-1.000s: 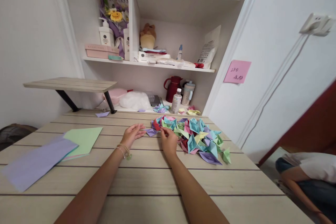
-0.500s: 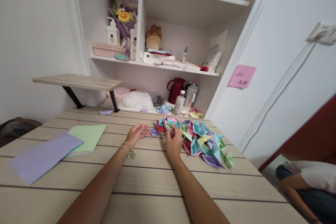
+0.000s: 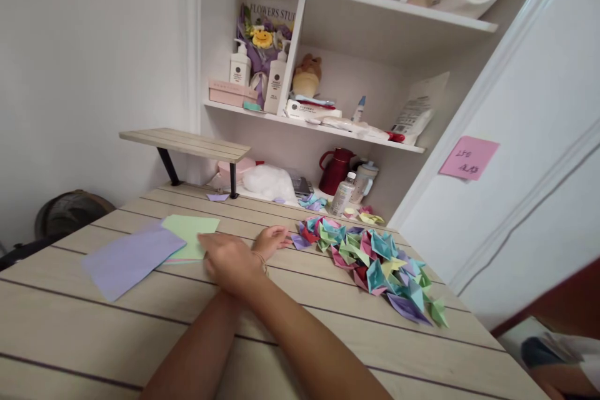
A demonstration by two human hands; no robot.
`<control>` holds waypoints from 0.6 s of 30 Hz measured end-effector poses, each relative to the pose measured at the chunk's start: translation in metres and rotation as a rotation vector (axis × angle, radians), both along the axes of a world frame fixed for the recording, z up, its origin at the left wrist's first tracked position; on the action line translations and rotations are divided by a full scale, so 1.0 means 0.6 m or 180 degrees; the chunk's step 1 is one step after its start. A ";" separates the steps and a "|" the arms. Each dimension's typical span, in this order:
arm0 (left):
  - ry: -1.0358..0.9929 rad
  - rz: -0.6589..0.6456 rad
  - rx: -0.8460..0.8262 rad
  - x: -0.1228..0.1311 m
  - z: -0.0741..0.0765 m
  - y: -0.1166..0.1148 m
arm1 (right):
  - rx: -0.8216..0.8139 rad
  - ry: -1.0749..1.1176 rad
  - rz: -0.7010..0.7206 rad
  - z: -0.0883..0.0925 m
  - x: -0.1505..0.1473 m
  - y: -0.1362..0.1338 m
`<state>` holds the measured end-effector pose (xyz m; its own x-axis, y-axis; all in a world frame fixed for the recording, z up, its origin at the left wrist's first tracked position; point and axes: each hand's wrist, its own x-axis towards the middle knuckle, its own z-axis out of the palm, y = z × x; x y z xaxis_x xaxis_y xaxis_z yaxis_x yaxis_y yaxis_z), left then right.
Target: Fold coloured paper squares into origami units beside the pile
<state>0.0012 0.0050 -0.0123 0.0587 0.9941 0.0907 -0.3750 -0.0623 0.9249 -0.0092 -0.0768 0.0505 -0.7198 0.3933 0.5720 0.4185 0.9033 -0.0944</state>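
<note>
Many folded paper boats (image 3: 375,262) in blue, green, pink, yellow, red and purple are heaped on the wooden table. My left hand (image 3: 272,239) rests just left of the heap, fingers extended, beside a purple folded piece (image 3: 302,242). Crossing over my left wrist, my right hand (image 3: 229,262) is at the right edge of the green paper sheets (image 3: 194,227). Its fingers are partly bent and slightly blurred, and nothing shows in them. Whether they touch the paper I cannot tell. A purple sheet (image 3: 131,259) overlaps the green ones.
A small raised wooden shelf (image 3: 187,142) on black legs stands at the back left. Behind the heap are a clear bottle (image 3: 343,194), a red jug (image 3: 336,170) and a light tumbler (image 3: 364,181). A person's arm (image 3: 562,381) shows at the lower right.
My right hand has left the paper boats and moved left, across my left wrist, to the green sheets. My left hand stays by the heap. The view has turned left.
</note>
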 end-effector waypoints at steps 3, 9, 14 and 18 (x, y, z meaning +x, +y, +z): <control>0.0185 -0.0258 0.0003 -0.002 -0.001 0.001 | 0.0224 -0.0484 0.0289 -0.006 -0.078 0.004; 0.0126 -0.0298 -0.0068 -0.008 -0.005 0.008 | -0.0176 -0.0297 0.0499 -0.032 -0.154 0.003; 0.0053 -0.0257 -0.0071 -0.008 -0.008 0.009 | -0.0252 -0.0212 0.0440 -0.040 -0.158 -0.003; 0.0062 -0.0262 -0.0030 -0.006 -0.009 0.008 | -0.0282 -0.0176 0.0414 -0.038 -0.149 -0.002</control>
